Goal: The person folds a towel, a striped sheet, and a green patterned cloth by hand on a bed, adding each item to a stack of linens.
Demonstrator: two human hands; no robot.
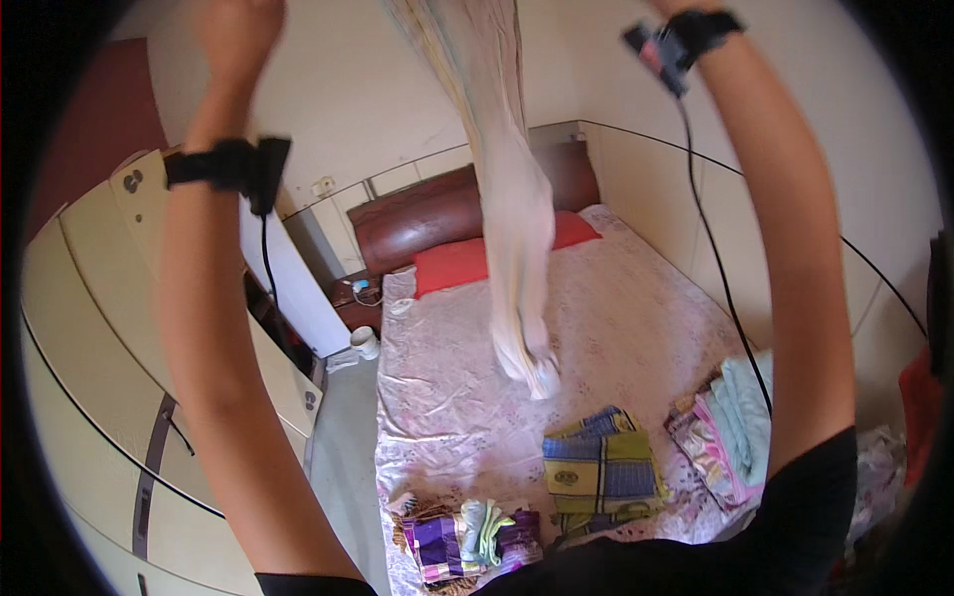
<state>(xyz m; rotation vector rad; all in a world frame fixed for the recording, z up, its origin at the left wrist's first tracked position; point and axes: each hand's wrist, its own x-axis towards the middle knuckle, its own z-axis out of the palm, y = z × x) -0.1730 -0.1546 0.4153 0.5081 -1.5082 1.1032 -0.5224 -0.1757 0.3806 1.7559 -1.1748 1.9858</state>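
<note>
Both my arms are raised. My left hand (240,35) reaches the upper left edge, blurred, with its fingers cut off by the frame. Only a sliver of my right hand (681,5) shows at the top right, above its wrist strap. Between my arms a long pale cloth (512,199) with faint yellowish stripes hangs in the air, bunched lengthwise. It runs out of view at the top, so whether either hand grips it is hidden. Its lower end dangles over the bed (437,368), which has a pinkish floral sheet.
Near the bed's front lie a folded green-and-blue checked cloth (601,472), a purple folded pile (442,546) and a light blue folded towel (743,412). A red pillow (447,266) rests against the brown headboard (427,223). Cream wardrobes (99,288) stand left; a white bucket (365,343) is on the floor.
</note>
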